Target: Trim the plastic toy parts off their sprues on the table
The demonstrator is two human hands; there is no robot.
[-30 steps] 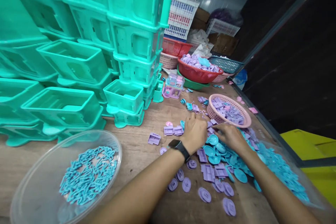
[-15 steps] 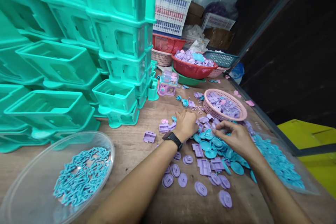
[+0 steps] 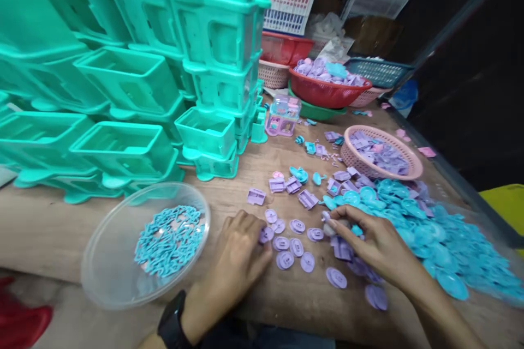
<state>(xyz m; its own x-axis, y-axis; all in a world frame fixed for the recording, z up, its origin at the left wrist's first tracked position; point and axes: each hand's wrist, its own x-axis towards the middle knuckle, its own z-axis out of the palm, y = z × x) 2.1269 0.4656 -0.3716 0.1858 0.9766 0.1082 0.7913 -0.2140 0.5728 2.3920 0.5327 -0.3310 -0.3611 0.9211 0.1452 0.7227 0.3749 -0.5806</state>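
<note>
My left hand [image 3: 241, 253], wearing a dark watch [image 3: 177, 323], reaches low over the wood table with fingers curved and the thumb apart. Its fingertips are at a purple oval plastic piece [image 3: 266, 235]; I see no grip on it. More purple ovals [image 3: 296, 247] lie just to the right, some stacked in pairs. Thumb and fingers of my right hand [image 3: 368, 237] pinch a small purple plastic piece [image 3: 326, 217], partly covered by the fingers. Under and beside that hand are purple box-shaped parts [image 3: 341, 248] and a heap of blue oval plastic pieces [image 3: 426, 234].
A clear round tub [image 3: 102, 278] of blue chain-like pieces stands at left. Green plastic boxes [image 3: 126, 147] are stacked high behind it. Toward the back are a pink basket [image 3: 409, 172] of purple parts, a red basket [image 3: 327, 95] and a small assembled toy house [image 3: 282, 115].
My left hand has moved from the purple and blue parts near the pink basket toward me and left, to the purple ovals. My right hand still pinches a small purple piece. The view has shifted.
</note>
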